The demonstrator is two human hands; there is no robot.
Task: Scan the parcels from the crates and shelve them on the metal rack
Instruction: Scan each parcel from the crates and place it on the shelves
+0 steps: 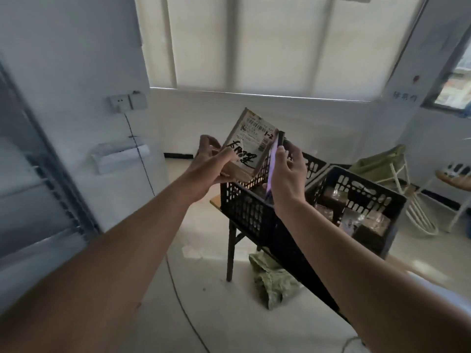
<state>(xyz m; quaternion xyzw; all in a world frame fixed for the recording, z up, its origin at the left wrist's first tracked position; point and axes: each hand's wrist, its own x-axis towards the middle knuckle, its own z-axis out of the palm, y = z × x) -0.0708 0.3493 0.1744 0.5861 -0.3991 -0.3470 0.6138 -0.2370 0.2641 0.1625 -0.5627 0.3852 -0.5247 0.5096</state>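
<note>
Standing beyond and below both hands, two black crates are being shown on a small table: the nearer crate directly under the hands, the further crate off to the right of the right hand, with several taped brown parcels lying in it. The metal rack is being seen only at the far left edge, well apart from the left hand and out to its side (its shelves are blurred, so what is on them cannot be told).

Between the hands, one parcel is being held up above the nearer crate, tilted, its labelled face turned toward the right hand and its long axis running up and away. It is being gripped at its lower left edge by the left hand, fingers curled round it. A phone is being held upright and edge-on in the right hand, just beside the parcel's right edge, screen side facing the label.

The scan is judged to be in hand; the shelving would then call for a swing leftward, and the left hand is the nearer to the rack.
</note>
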